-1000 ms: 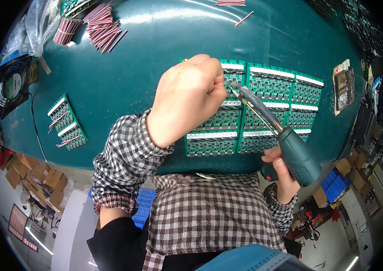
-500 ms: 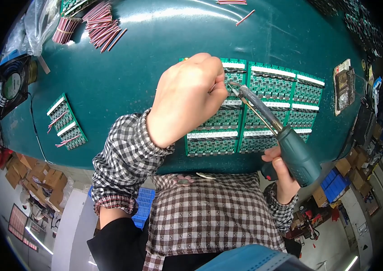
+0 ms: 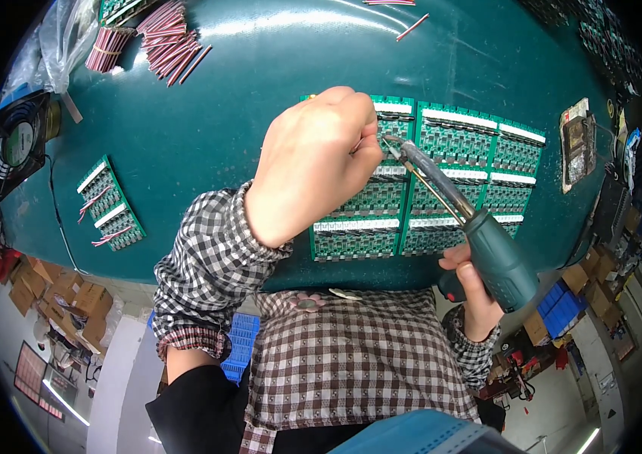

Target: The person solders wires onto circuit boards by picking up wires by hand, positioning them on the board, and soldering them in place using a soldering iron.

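My right hand (image 3: pixel 474 291) grips a dark green soldering gun (image 3: pixel 501 261) by its handle. The gun's long metal barrel slants up and left, and its tip is at a circuit board, right beside the fingers of my left hand (image 3: pixel 324 155). Those left fingers are pinched together; what they hold is too hidden to name. Green circuit boards (image 3: pixel 453 144) with white connector strips lie in a block under and right of my left hand, which covers part of them.
A smaller board (image 3: pixel 113 204) with short red-and-white wires lies at left. Wire bundles (image 3: pixel 166 41) sit at the back left, near a black fan (image 3: pixel 20 142). A loose wire (image 3: pixel 411 27) lies at the far middle. A worn metal tray (image 3: pixel 578 147) stands at right.
Almost nothing differs. Both hands and the soldering gun hold nearly the same place, with the tip still beside my left fingers.
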{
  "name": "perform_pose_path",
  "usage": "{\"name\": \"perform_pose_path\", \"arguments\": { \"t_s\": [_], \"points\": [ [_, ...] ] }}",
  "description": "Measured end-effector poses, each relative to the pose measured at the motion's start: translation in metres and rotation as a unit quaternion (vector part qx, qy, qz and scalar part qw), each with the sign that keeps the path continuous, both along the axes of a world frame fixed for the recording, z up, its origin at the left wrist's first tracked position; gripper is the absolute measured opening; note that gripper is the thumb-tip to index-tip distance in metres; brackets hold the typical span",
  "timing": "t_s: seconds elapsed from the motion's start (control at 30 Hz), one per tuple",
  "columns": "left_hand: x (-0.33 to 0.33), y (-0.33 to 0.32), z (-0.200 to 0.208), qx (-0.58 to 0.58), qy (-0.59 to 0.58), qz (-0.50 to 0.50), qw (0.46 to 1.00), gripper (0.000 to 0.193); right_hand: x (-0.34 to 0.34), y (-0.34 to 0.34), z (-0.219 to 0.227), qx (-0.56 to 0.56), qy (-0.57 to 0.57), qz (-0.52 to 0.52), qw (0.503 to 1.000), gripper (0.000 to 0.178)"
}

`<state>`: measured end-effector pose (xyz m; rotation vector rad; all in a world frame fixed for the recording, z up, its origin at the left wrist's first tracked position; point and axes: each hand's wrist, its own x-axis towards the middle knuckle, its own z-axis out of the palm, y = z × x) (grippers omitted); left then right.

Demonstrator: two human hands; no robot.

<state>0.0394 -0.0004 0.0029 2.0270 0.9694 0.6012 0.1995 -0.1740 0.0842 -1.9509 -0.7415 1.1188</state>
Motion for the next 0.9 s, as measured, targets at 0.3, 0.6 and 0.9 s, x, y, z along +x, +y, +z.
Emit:
{"name": "perform_pose_path", "arguments": {
  "t_s": [0.3,0.6,0.9],
  "points": [
    [0.0004,0.0006,0.0008,-0.001,-0.004,0.001,1.000,0.010,0.0041,-0.0035,0.0004,-0.002,0.046,-0.019,0.999,0.026],
    [0.0007,0.0003,0.0007,-0.002,-0.004,0.002,1.000,0.010,-0.0007,-0.0001,0.0009,0.015,-0.002,-0.014,1.000,0.034],
    [0.0013,0.0001,0.0006,0.003,0.000,0.003,1.000,0.010,-0.0008,-0.0002,0.0003,0.019,-0.001,-0.003,1.000,0.035]
  ]
}}
